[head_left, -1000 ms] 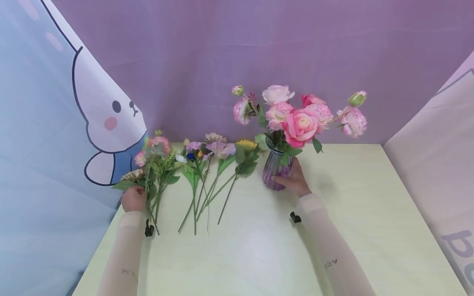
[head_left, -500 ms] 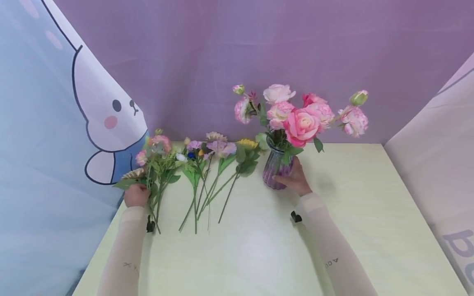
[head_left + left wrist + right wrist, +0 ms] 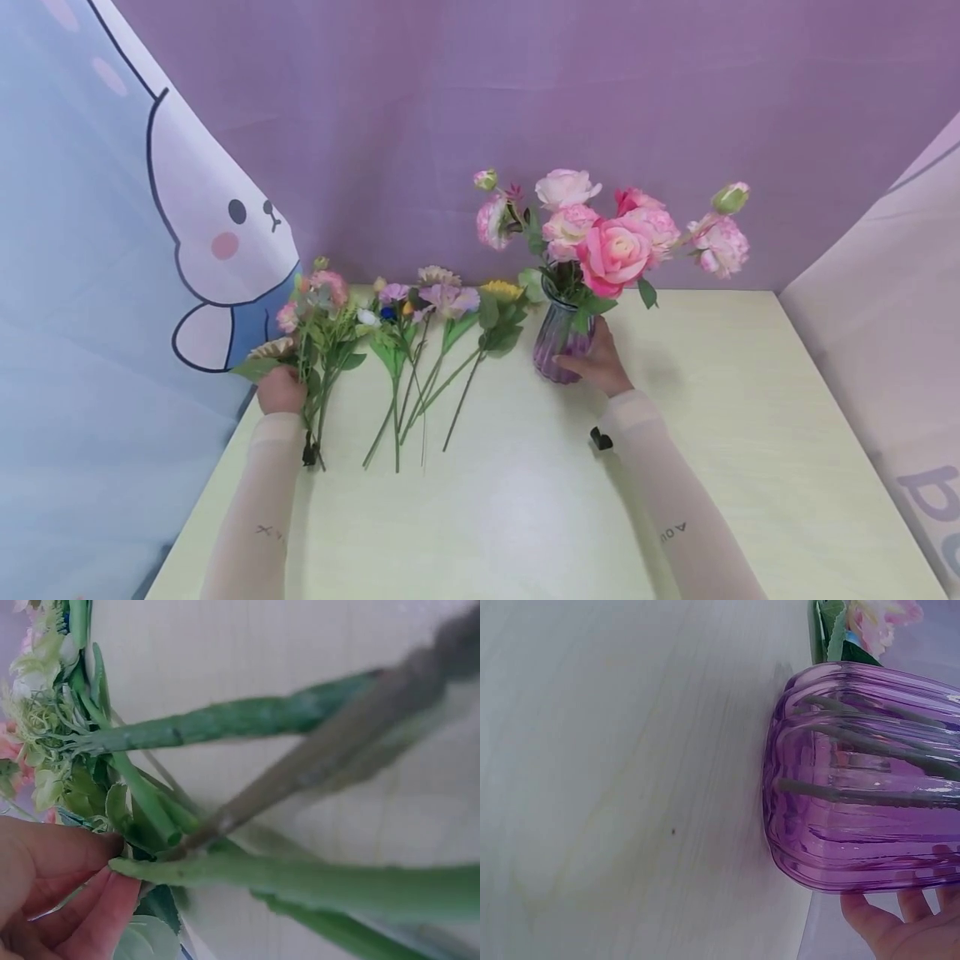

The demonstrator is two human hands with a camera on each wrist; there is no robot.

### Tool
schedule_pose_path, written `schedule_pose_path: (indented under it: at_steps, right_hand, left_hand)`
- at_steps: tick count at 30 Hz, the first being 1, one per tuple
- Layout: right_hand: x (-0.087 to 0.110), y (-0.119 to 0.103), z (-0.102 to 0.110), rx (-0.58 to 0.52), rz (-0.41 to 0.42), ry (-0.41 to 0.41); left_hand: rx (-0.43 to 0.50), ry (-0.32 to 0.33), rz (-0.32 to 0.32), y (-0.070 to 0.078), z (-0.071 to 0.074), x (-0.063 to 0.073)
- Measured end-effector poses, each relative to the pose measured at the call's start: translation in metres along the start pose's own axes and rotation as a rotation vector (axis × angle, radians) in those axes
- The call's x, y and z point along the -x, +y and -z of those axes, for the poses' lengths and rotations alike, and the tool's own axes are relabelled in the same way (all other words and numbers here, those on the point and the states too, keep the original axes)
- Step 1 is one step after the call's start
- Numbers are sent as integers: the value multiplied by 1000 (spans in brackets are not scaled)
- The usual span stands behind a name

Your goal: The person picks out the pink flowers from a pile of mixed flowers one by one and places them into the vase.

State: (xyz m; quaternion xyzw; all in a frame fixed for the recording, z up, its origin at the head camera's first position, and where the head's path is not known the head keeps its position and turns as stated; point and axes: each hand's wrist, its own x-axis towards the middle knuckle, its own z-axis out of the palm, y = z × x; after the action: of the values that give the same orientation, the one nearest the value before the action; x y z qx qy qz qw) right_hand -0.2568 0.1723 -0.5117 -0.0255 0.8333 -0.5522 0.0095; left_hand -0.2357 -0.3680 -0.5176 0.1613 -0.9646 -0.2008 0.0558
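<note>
On the right side of the table, my right hand [image 3: 600, 367] grips a purple ribbed glass vase [image 3: 557, 346], thumb across its front. Pink roses [image 3: 615, 250] and paler blooms fan out of its mouth. Through the glass in the right wrist view, dark stems [image 3: 870, 796] show, with fingertips [image 3: 866, 915] against the vase's side. My left hand [image 3: 281, 390] is at the left bunch of artificial flowers [image 3: 326, 321], beside a beige flower [image 3: 272, 348]. In the left wrist view, its thumb and finger pinch a green flower stem [image 3: 195, 870] near its tip; other stems cross in front.
Between the hands lie several loose flowers: a lilac bloom [image 3: 450, 300], a yellow flower [image 3: 501, 290] and small white and blue ones, stems toward the front. A purple cloth [image 3: 420, 125] hangs behind the table [image 3: 487, 517]; a rabbit-print cloth [image 3: 202, 200] hangs at the left.
My left hand has shifted slightly to the right and away from me along the left bunch. My right hand keeps its grip on the vase, which stands in the same place.
</note>
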Motion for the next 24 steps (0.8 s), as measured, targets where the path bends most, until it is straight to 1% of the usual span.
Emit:
schedule_pose_path:
  at_steps: [3,6,9,11,13,17,24]
  right_hand:
    - [0,0,0,1,-4,-8]
    - [1,-1,1,-1,2,-10]
    - [1,-2,1,3,4,-8]
    - [0,-2,2,8,4,-7]
    - [1,-4,2,8,-6,-8]
    - [1,-3,1,-19,-16,-14]
    - [1,-1,1,-32,-7,-11]
  left_hand:
    - [18,19,-9,3,3,4]
    - [46,59,-15,7,8,9]
    - [39,72,-22,9,13,12]
    - [31,64,-15,11,15,12]
    - [21,37,-2,12,17,13]
    - [26,8,26,16,21,16]
    - [71,15,28,24,25,19]
